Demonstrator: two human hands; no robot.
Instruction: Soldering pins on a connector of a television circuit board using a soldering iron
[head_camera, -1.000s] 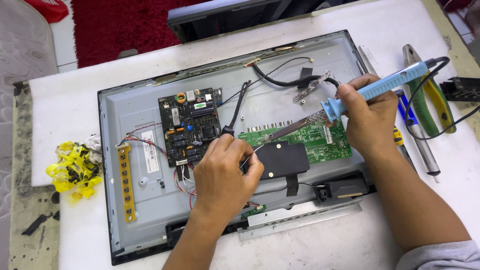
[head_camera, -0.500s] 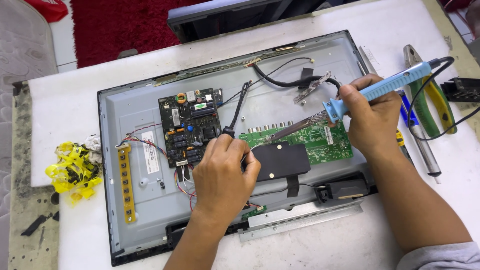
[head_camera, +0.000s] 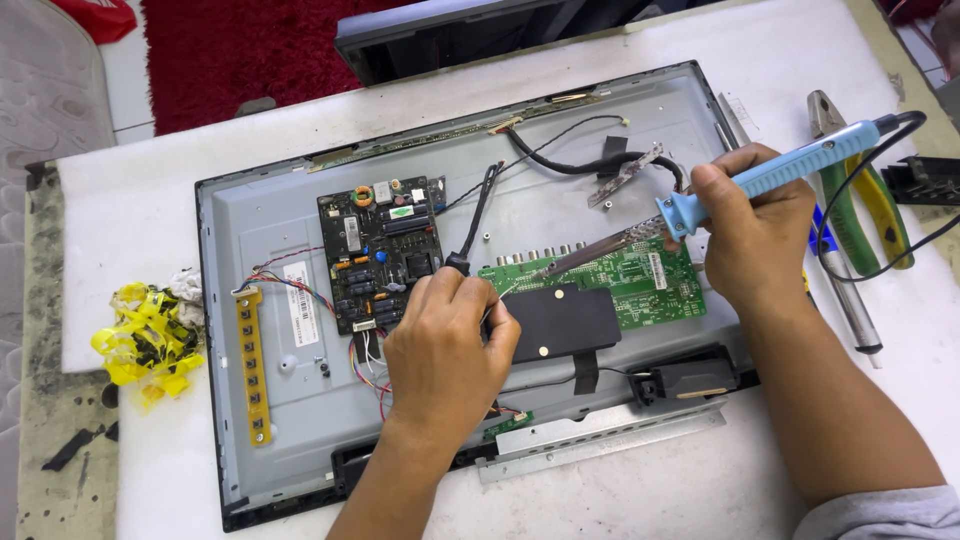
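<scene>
Two hands at work on an opened flat-screen panel (head_camera: 270, 215)

Right hand (head_camera: 755, 240) grips a blue soldering iron (head_camera: 770, 175), its tip on the left edge of the green board (head_camera: 625, 285); left hand (head_camera: 445, 345) rests by a black plate (head_camera: 560, 322), thin solder wire at its fingertips; a dark board (head_camera: 380, 250) lies to the left; green pliers (head_camera: 865, 195) lie on the white table (head_camera: 130, 215); yellow tape (head_camera: 140, 335) is crumpled at the left edge.

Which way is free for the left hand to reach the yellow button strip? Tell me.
Probably from the left: the left hand rests near the black board, and only bare panel and thin wires lie before the yellow button strip.
</scene>
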